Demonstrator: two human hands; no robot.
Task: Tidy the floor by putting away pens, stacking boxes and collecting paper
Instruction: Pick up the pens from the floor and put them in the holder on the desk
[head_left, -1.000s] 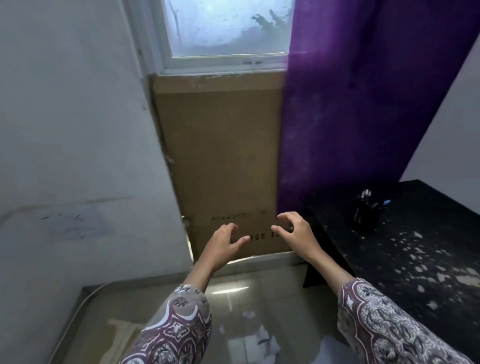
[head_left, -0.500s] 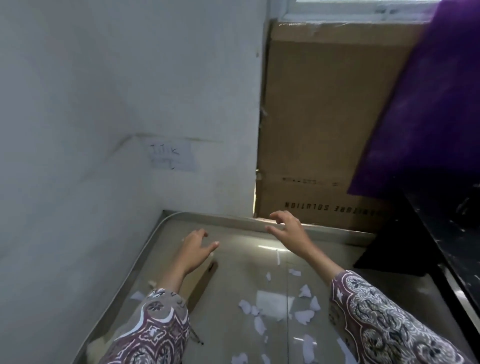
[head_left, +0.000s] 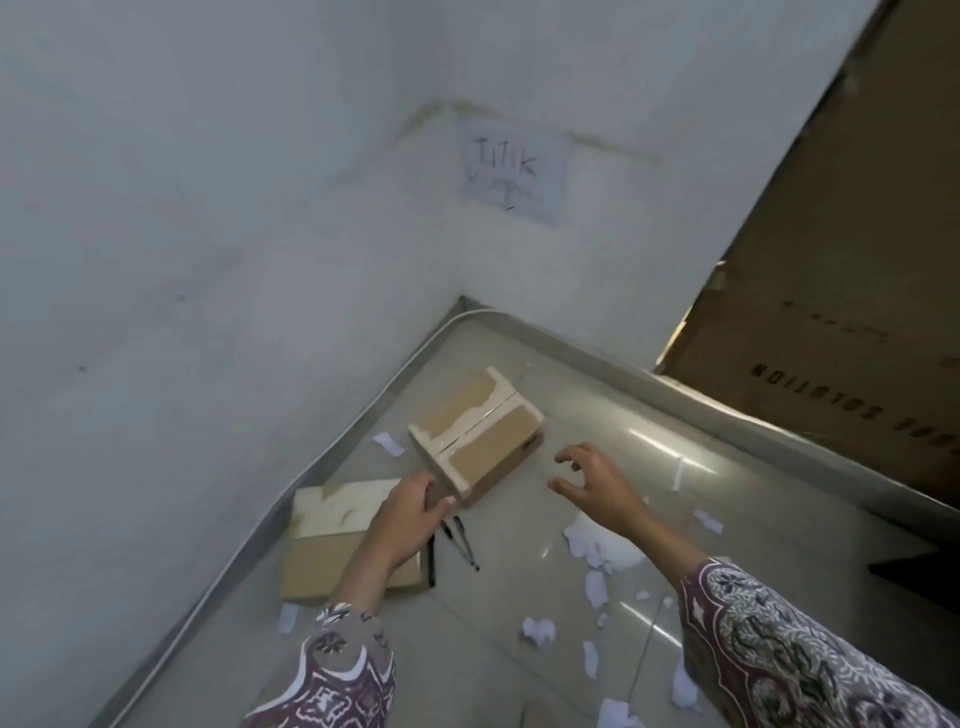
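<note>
Two small cardboard boxes lie on the tiled floor near the wall corner. The farther box (head_left: 480, 434) has torn white tape across its top. The nearer box (head_left: 332, 540) lies flat by the skirting, partly covered by my left hand (head_left: 408, 519), which hovers over its right end with loosely curled fingers and holds nothing. My right hand (head_left: 592, 483) is spread open just right of the farther box, not touching it. Black pens (head_left: 460, 540) lie between the boxes, partly under my left hand. Torn white paper scraps (head_left: 595, 545) are scattered over the floor to the right and front.
A white wall with a paper note (head_left: 511, 174) rises on the left and behind. A large brown cardboard carton (head_left: 831, 312) leans at the right. A grey skirting (head_left: 675, 389) runs along the floor edge. A dark shape (head_left: 914, 569) shows at far right.
My view has tipped down and left to the floor corner, bringing both boxes and the pens into sight. Both hands have dropped toward the boxes, the left now over the nearer one.
</note>
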